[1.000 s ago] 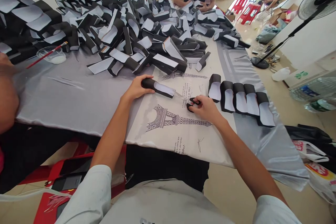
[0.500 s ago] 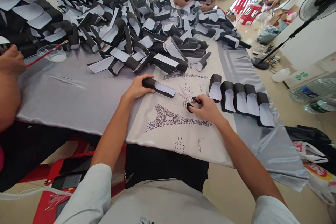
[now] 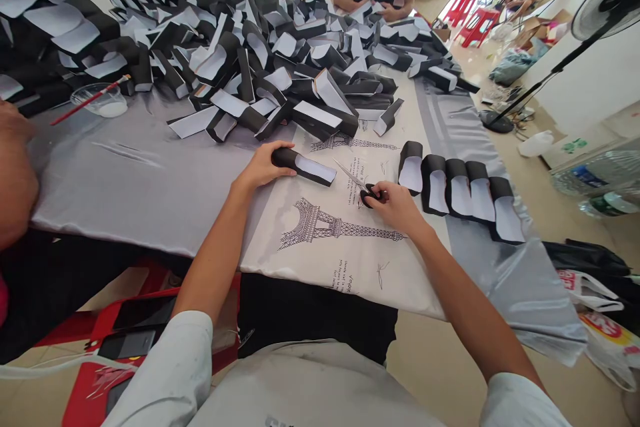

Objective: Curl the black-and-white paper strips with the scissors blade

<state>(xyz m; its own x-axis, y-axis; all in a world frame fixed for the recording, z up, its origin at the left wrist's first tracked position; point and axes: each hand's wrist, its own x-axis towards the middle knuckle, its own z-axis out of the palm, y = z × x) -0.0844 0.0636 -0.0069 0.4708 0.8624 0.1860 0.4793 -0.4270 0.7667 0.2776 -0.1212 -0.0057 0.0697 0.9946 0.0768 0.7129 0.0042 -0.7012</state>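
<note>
My left hand (image 3: 263, 165) grips the near end of a black folded card piece with a white flap (image 3: 303, 167), pressing it onto the cloth printed with an Eiffel Tower (image 3: 325, 240). My right hand (image 3: 397, 207) is closed round the black handles of a pair of scissors (image 3: 359, 184). The blades point up and left toward the piece's white end, a short gap away. Just right of the scissors lies a row of several overlapped black-and-white pieces (image 3: 457, 195).
A big heap of the same black-and-white pieces (image 3: 260, 47) fills the far table. A clear cup with a red brush (image 3: 100, 101) stands at the left beside another person's arm (image 3: 15, 167). Two people sit at the far end. A fan (image 3: 600, 10) stands at the right.
The scissors have closed and lifted slightly, their blades now raised off the cloth and angled toward the piece. My left hand has stayed on the piece. The neighbour's hand at left has withdrawn.
</note>
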